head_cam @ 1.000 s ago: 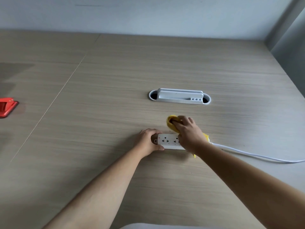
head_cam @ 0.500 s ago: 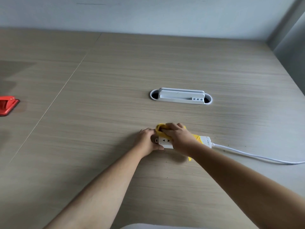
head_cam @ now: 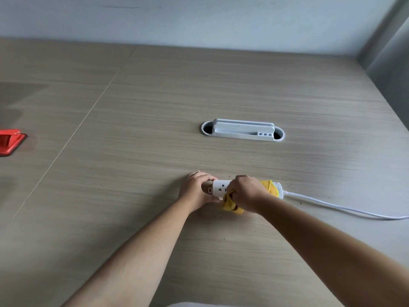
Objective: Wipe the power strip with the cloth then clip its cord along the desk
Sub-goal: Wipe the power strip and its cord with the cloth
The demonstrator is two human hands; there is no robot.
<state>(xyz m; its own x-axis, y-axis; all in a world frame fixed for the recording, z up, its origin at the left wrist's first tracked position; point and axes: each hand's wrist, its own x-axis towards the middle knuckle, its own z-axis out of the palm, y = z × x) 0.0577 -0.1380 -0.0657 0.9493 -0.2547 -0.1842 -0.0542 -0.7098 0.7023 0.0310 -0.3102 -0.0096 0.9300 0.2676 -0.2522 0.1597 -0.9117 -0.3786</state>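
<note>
A white power strip lies across the wooden desk in front of me. My left hand grips its left end and holds it down. My right hand is closed around a yellow cloth and presses it over the middle of the strip. Part of the cloth shows past my hand near the strip's right end. The strip's white cord leaves the right end and runs off to the right edge of the view. No cord clip is visible.
A white cable grommet tray is set into the desk behind the strip. A red object lies at the far left edge. A seam runs diagonally across the desk. Walls close off the back and right sides.
My right hand slid the cloth from the strip's far side over its top and down onto the near edge. My left hand kept its grip on the left end.
</note>
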